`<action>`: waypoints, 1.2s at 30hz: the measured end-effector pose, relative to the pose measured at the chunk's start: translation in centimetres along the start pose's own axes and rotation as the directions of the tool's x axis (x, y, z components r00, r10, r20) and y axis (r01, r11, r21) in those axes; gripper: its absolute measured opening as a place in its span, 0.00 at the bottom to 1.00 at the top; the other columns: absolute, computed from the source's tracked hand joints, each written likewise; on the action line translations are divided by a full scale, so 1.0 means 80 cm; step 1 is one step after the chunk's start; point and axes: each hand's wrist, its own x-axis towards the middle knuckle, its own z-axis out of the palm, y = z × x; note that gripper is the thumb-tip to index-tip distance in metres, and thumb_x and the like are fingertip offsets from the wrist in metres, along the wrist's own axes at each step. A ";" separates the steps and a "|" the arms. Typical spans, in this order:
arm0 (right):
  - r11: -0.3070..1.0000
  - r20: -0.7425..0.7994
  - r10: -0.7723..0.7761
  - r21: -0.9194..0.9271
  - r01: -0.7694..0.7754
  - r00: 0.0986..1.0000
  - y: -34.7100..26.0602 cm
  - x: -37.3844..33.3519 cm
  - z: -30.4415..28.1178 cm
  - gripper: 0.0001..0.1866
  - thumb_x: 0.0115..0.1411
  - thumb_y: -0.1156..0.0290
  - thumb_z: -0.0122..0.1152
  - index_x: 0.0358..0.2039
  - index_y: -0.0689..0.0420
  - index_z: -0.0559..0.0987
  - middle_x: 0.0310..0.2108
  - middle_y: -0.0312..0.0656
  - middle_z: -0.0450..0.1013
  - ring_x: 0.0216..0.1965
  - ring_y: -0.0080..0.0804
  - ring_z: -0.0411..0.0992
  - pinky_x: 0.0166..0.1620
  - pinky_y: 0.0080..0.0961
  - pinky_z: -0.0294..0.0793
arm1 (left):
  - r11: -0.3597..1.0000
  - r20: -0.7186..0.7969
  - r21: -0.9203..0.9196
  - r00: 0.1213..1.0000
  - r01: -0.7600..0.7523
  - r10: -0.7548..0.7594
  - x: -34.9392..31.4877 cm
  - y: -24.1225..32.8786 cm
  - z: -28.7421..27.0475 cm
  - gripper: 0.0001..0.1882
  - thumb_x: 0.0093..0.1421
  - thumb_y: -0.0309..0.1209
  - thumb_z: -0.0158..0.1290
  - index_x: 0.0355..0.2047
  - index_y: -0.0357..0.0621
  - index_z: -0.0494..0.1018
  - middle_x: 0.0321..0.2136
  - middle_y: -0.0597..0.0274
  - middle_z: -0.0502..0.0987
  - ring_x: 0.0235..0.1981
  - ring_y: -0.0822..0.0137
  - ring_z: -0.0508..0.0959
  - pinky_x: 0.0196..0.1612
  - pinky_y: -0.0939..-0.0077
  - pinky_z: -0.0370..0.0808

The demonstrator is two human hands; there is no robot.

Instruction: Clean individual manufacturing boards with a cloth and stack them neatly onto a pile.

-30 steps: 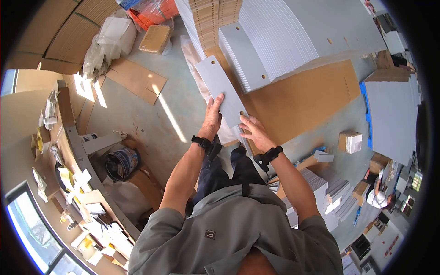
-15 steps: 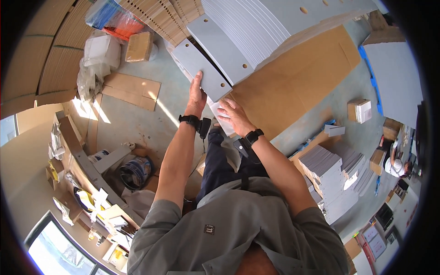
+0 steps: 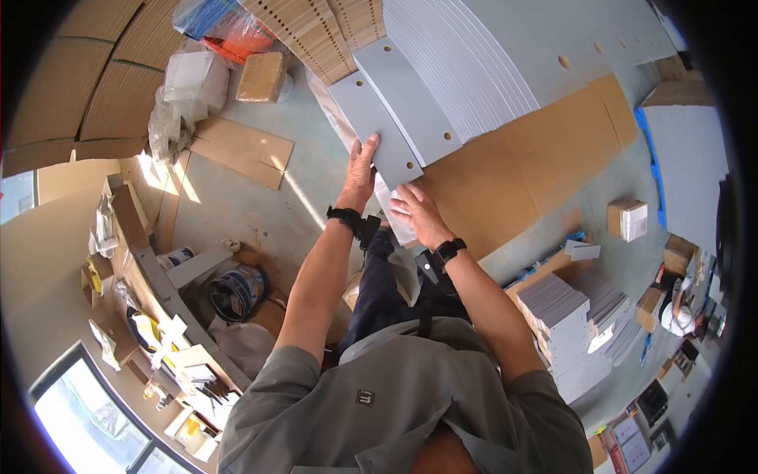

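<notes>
A long grey panel (image 3: 379, 126) with small round holes lies on top of a stack. It sits alongside a second grey panel (image 3: 418, 103). My left hand (image 3: 360, 174) grips the left edge of the nearer panel, the thumb over its top face. At that panel's near end is my right hand (image 3: 425, 217), its fingers apart and the fingertips at the corner. Whether those fingertips press on the end face is hard to see. White wrapping sheet (image 3: 399, 225) shows below the panel between my hands. Black straps with small devices circle both wrists.
Standing grey boards (image 3: 466, 71) and drilled brown boards (image 3: 316, 39) rise beyond the panels. A brown cardboard sheet (image 3: 505, 182) lies to the right. More stacked panels (image 3: 553, 308) stand at lower right, a bucket (image 3: 237, 292) at lower left. Another person (image 3: 677, 316) is far right.
The dark gap between the two panels has closed, so the nearer panel now lies against its neighbour. Both hands have stayed on or beside it. The whole view has shifted slightly.
</notes>
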 end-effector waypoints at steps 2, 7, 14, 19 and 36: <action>0.999 0.021 -0.012 -0.029 0.012 1.000 -0.002 -0.004 0.002 0.35 0.65 0.52 0.65 0.64 0.59 0.66 0.55 0.41 0.68 0.55 0.35 0.70 0.57 0.38 0.74 | 0.999 0.002 -0.030 1.000 0.022 -0.022 0.000 0.002 -0.004 0.46 0.57 0.56 0.63 0.67 0.44 0.60 0.64 0.53 0.64 0.65 0.55 0.62 0.65 0.52 0.60; 0.997 0.020 0.019 -0.078 -0.017 1.000 0.002 -0.002 -0.011 0.36 0.66 0.53 0.64 0.66 0.60 0.64 0.57 0.43 0.67 0.56 0.37 0.69 0.58 0.37 0.74 | 0.996 -0.021 -0.069 0.998 0.060 -0.062 -0.003 0.015 0.000 0.45 0.57 0.55 0.63 0.67 0.44 0.60 0.64 0.53 0.64 0.65 0.55 0.64 0.64 0.53 0.61; 0.982 -0.023 0.051 -0.179 -0.054 0.998 -0.001 -0.011 -0.018 0.33 0.68 0.54 0.61 0.65 0.60 0.64 0.58 0.44 0.66 0.56 0.38 0.69 0.59 0.40 0.74 | 0.992 -0.214 0.122 0.977 0.035 -0.008 0.006 -0.008 0.009 0.66 0.51 0.62 0.65 0.72 0.29 0.43 0.64 0.39 0.57 0.68 0.47 0.59 0.68 0.56 0.61; 0.961 -0.091 0.070 -0.261 -0.091 0.993 0.000 -0.013 -0.045 0.29 0.70 0.52 0.57 0.64 0.55 0.68 0.56 0.42 0.67 0.54 0.35 0.70 0.58 0.38 0.74 | 0.955 -0.307 0.283 0.952 0.088 0.003 0.013 -0.001 0.025 0.65 0.52 0.63 0.63 0.72 0.29 0.43 0.66 0.34 0.54 0.70 0.43 0.55 0.69 0.57 0.60; 0.695 -0.250 -0.030 -0.701 -0.159 0.968 -0.033 0.001 -0.065 0.21 0.70 0.48 0.53 0.30 0.53 0.74 0.14 0.31 0.66 0.14 0.18 0.64 0.19 0.22 0.73 | 0.959 -0.252 -0.281 0.967 -0.040 -0.034 0.098 0.002 -0.047 0.50 0.68 0.68 0.27 0.74 0.38 0.36 0.76 0.51 0.38 0.76 0.59 0.37 0.76 0.66 0.38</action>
